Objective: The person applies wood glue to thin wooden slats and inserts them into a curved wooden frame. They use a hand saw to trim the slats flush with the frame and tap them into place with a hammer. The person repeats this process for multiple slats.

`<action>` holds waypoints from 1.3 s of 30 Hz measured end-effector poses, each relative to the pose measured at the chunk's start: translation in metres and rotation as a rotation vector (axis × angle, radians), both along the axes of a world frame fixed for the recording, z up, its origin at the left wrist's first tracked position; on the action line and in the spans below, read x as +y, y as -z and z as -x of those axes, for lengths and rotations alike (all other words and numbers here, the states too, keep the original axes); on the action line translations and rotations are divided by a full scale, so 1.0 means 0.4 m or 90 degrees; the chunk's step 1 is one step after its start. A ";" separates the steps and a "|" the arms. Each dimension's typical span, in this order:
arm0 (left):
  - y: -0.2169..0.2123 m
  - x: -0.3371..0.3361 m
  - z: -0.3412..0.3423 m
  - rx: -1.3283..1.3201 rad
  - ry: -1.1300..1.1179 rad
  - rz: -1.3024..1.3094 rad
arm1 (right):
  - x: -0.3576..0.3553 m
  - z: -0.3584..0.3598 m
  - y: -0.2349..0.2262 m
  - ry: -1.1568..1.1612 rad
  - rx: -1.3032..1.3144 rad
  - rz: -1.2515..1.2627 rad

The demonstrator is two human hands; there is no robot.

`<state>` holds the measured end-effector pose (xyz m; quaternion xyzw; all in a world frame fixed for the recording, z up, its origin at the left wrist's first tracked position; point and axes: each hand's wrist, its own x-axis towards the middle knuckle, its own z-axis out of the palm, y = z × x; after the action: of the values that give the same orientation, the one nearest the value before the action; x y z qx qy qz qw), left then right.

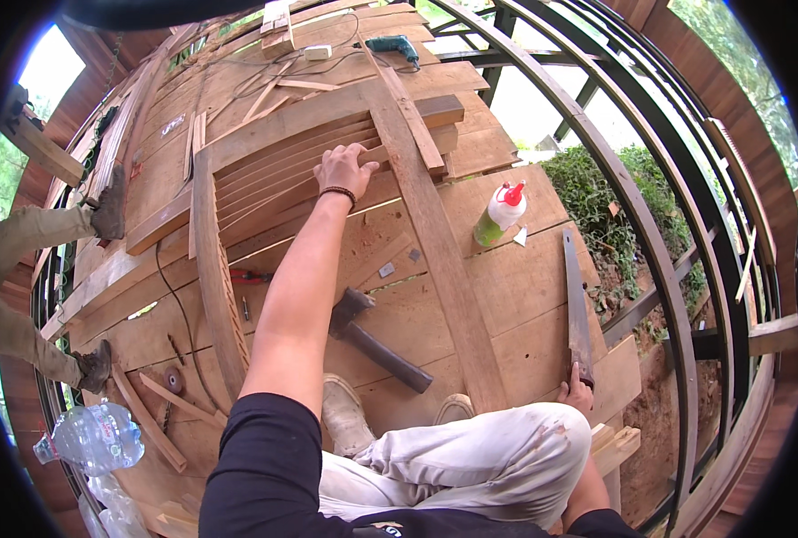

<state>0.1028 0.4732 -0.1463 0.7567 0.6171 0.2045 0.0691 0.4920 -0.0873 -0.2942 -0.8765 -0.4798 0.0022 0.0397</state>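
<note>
A wooden frame (203, 269) with several thin slats (269, 184) across its far part lies in front of me. My left hand (340, 172) rests on the slats, fingers apart and slightly bent, thumb pointing right toward the frame's right rail (430, 242). At my right side, my right hand (577, 393) is closed at the handle end of a handsaw (576, 300), index finger along it; my knee partly hides this hand. The saw's blade points away from me over the boards. A dark-headed hammer or hatchet (376, 345) lies inside the frame, near my shoe.
A glue bottle (503, 213) with a red cap stands right of the frame. Farther off lies a green power drill (394, 49) with cords. A large plastic bottle (98, 438) lies at left. Another person's legs (35, 238) are beyond it. Metal beams (627, 215) border the plank floor's right edge.
</note>
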 end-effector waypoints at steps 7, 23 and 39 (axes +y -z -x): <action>-0.010 0.000 -0.005 0.013 0.006 0.016 | -0.026 0.002 0.048 -0.001 -0.062 -0.036; -0.013 -0.032 0.022 0.024 0.131 0.058 | -0.052 0.015 0.128 0.051 -0.048 -0.117; 0.001 -0.060 0.029 0.086 0.130 0.076 | -0.061 0.003 0.141 0.045 -0.062 -0.110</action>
<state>0.0913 0.4492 -0.1467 0.8220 0.5515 0.1078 0.0924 0.4907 -0.1116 -0.3507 -0.8853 -0.4482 -0.0831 0.0920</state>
